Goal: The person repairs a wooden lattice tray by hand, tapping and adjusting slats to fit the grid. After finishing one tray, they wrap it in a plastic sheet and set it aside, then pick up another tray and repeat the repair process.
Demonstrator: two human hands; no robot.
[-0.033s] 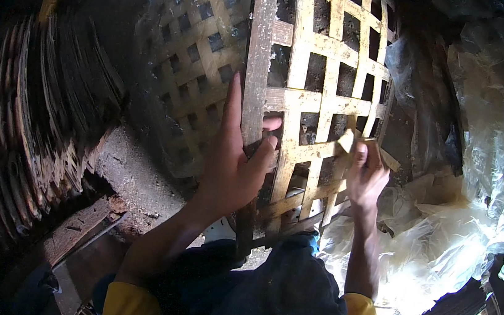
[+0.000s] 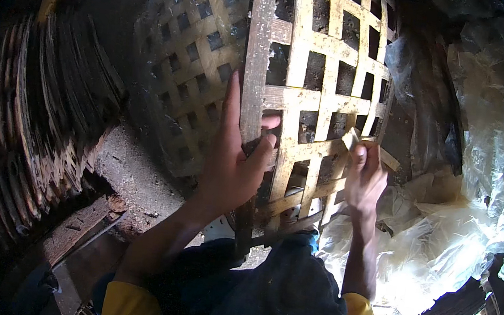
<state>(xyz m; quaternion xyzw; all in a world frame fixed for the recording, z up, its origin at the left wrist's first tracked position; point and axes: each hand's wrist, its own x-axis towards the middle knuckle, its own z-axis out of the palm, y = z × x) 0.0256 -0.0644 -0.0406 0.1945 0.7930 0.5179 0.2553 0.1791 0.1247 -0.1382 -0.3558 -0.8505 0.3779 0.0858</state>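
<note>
A wooden frame (image 2: 256,65) stands upright in front of me, with wide pale slats woven across it in an open lattice (image 2: 327,104). My left hand (image 2: 230,161) grips the frame's near left upright. Its index finger points up along the wood, the thumb lies across the front, and other fingertips show through the lattice. At the lattice's lower right, my right hand (image 2: 366,177) pinches a slat strip (image 2: 388,158) between thumb and fingers. One short pale end sticks up left of the thumb, the other out to the right.
Behind the frame leans another woven lattice panel (image 2: 192,57). Stacked thin dark sheets (image 2: 47,103) fill the left side, above a broken wooden board (image 2: 84,225). Crumpled clear plastic sheeting (image 2: 436,234) covers the right, with a dark slatted bundle (image 2: 452,311) at lower right.
The right hand and the strip's short end have shifted very slightly. My left hand keeps its hold on the frame.
</note>
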